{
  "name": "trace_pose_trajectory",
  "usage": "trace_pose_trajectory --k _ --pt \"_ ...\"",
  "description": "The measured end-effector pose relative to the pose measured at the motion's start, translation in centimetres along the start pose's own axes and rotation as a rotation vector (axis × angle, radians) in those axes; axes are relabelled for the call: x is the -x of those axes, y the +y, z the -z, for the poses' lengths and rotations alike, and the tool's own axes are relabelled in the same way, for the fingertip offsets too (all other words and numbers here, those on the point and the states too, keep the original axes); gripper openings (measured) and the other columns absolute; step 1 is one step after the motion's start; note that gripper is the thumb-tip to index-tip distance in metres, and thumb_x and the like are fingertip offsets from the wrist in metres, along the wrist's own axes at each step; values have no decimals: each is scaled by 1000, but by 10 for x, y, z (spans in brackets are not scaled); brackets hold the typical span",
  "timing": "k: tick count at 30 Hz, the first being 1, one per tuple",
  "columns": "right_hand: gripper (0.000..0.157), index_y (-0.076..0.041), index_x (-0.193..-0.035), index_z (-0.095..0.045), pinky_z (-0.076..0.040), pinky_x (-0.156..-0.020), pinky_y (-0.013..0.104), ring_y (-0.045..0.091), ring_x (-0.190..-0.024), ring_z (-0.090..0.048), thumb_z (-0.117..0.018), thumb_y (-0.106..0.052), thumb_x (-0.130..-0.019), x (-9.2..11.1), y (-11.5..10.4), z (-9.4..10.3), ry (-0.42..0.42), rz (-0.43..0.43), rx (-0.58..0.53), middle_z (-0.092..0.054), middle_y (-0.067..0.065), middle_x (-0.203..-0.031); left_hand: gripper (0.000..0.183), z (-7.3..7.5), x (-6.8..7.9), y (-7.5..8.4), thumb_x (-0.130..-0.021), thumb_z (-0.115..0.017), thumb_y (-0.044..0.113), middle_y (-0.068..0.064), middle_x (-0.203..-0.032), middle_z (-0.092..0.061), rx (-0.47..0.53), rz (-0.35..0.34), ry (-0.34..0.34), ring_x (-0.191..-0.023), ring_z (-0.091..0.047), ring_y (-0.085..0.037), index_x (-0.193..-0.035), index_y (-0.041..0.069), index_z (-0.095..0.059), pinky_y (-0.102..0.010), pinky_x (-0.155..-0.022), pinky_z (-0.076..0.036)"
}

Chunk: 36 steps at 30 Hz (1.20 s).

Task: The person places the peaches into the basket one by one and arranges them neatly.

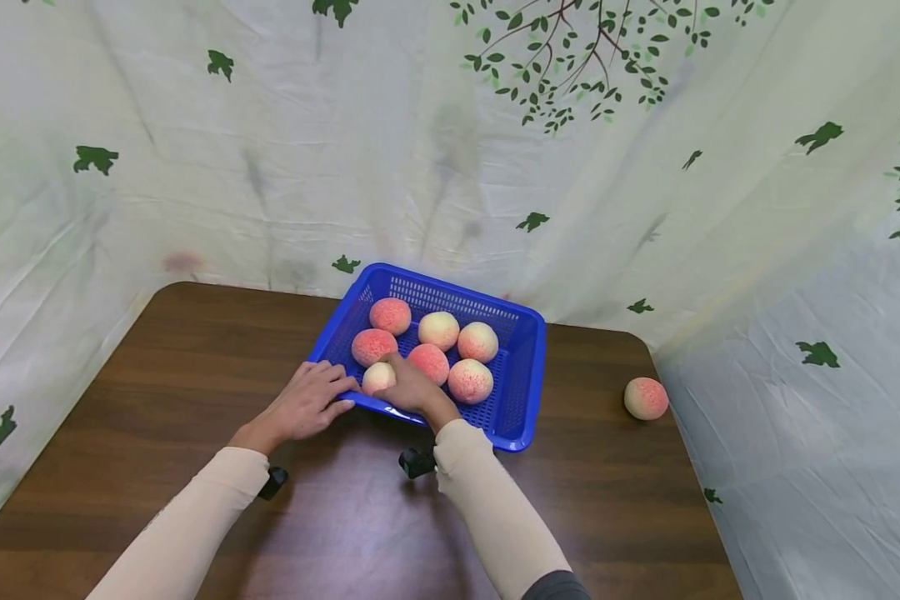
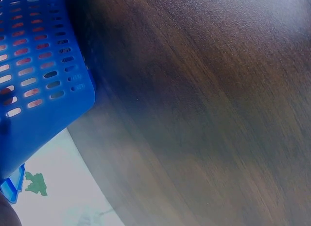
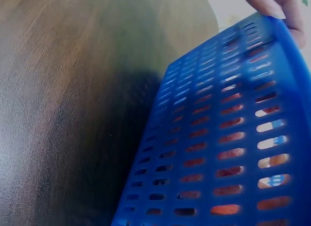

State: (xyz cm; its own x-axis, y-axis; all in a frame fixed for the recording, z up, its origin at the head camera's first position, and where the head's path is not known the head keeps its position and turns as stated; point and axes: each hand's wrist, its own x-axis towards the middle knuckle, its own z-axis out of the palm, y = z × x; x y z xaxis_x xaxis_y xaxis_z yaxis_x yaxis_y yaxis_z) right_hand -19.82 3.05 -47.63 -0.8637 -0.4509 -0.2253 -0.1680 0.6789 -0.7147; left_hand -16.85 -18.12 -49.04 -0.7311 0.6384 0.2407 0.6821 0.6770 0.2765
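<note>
A blue plastic basket [image 1: 525, 375] with slotted walls stands at the back of the table, several pink and cream peaches inside it. My left hand [image 1: 307, 400] grips the rim at its near left corner; in the right wrist view the thumb [image 3: 269, 6] lies outside that rim. Reaching over the front edge, my right hand [image 1: 416, 387] holds a pale peach [image 1: 377, 378] in the near left part of the basket, thumb and fingers on either side of it. Beside this peach lie a redder peach [image 1: 374, 347] and another pink peach [image 1: 429, 363].
A single peach [image 1: 646, 398] sits on the brown wooden table [image 1: 600, 500] near its right edge. White cloth [image 1: 390, 167] printed with leaves hangs behind the table and along both sides. The basket's back rim stands close against the cloth.
</note>
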Motion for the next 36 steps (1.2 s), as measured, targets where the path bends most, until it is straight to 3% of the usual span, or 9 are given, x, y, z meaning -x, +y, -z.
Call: trace_pose_trajectory --k 10,16,20,24,27,32,36 --pt "61 -13 -143 -45 -33 -106 47 23 -125 -49 -63 -39 -90 25 13 19 13 33 -126 -53 4 -138 17 -2 0 0 -91 -64 22 2 -87 -51 8 -13 29 -87 -46 -22 -103 12 -66 -42 -82 -33" --pt "53 -8 -139 -48 -35 -105 49 29 -128 -47 -67 -22 -91 44 29 41 100 67 -256 -50 13 -139 16 -2 0 0 -91 -64 22 1 -89 -52 8 -8 24 -88 -46 -22 -104 12 -66 -44 -84 -33" --pt "50 -5 -137 -49 -42 -97 47 34 -118 -55 -65 -16 -92 54 42 56 152 86 -366 -50 15 -139 14 -2 0 0 -91 -64 21 2 -89 -52 9 -3 18 -87 -46 -21 -103 13 -66 -44 -84 -33" --pt "48 1 -136 -48 -44 -97 46 40 -117 -54 -63 -9 -92 65 55 70 215 100 -464 -51 20 -137 15 -2 0 0 -92 -63 21 2 -90 -53 6 3 8 -88 -46 -21 -104 13 -66 -44 -84 -33" --pt "45 4 -134 -48 -43 -97 49 43 -122 -50 -62 -7 -92 73 63 79 270 108 -535 -52 25 -134 15 -2 0 0 -92 -63 21 2 -90 -53 1 9 1 -88 -46 -21 -105 13 -66 -44 -84 -33" --pt "40 3 -132 -50 -43 -94 56 42 -116 -56 -60 -9 -95 83 78 91 356 88 -652 -52 26 -132 17 -2 0 1 -91 -64 21 2 -91 -54 3 20 -3 -88 -46 -21 -105 12 -66 -44 -84 -33" --pt "43 7 -133 -46 -43 -96 53 41 -117 -55 -59 -9 -96 90 91 100 413 80 -703 -52 27 -132 17 -1 -1 1 -91 -64 21 1 -91 -54 3 22 -6 -89 -46 -22 -106 12 -66 -45 -85 -34"
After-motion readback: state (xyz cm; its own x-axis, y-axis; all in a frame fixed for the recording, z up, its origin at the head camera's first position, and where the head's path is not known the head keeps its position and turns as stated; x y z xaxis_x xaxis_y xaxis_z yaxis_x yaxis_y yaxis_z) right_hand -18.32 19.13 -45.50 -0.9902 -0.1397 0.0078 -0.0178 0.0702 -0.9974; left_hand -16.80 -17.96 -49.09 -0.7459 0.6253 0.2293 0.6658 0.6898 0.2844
